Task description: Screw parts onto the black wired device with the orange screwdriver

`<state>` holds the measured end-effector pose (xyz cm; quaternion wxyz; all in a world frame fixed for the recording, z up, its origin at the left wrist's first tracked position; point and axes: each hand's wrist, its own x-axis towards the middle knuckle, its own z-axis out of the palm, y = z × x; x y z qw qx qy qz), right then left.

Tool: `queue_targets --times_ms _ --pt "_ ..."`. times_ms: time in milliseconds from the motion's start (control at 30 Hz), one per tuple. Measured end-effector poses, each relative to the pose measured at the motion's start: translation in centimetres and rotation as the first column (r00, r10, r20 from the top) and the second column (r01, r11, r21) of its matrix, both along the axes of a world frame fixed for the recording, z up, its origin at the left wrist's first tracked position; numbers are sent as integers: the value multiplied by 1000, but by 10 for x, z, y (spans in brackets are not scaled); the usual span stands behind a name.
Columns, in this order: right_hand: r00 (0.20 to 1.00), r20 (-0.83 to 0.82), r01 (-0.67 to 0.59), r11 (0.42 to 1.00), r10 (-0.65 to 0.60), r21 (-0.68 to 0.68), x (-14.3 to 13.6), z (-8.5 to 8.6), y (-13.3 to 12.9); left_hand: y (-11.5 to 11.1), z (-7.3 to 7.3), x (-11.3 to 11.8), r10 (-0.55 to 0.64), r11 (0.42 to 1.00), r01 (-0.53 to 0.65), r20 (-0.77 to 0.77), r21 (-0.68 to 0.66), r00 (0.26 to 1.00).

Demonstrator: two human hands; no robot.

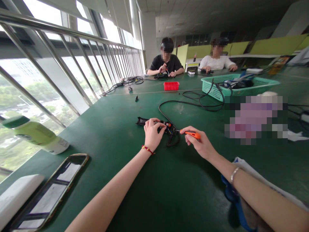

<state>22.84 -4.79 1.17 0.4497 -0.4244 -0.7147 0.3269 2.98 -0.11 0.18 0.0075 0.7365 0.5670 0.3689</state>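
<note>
A black elongated device [142, 121] lies on the green table, its right part opened up with small coloured wires and an orange piece showing. My left hand [152, 134] is closed over its middle, thumb and fingertips near the wires. In my right hand [199, 143] is an orange-handled screwdriver [195, 134]. Its thin shaft points left, and the tip is at the device's wired end; whether it sits in a screw is too small to tell. A black cable [166, 103] runs from that end towards the back right.
A green plastic basket [214, 91] with cables and tools stands at the back right, near a red tray [171, 86]. On the left are a bottle [36, 133] and a phone [53, 190]. Cloth [243, 164] lies under my right forearm. Two people sit across the table.
</note>
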Motion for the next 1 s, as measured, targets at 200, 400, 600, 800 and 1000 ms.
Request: queue_targets --times_ms 200,400,600,800,1000 --pt "996 50 75 995 -78 64 -2 3 -1 -3 2 1 -10 1000 12 -55 29 998" --pt "977 89 176 969 -194 172 -7 4 -2 -2 1 3 51 998 -52 -43 -30 998" --pt "924 56 351 896 -379 273 0 3 -5 10 10 -35 -104 993 116 -270 26 957" --pt "923 -74 382 869 -379 315 2 1 -9 28 4 -75 -142 989 145 -415 -26 899" --pt "956 -73 292 911 -283 291 0 1 -11 24 6 -69 -116 992 123 -423 -11 898"
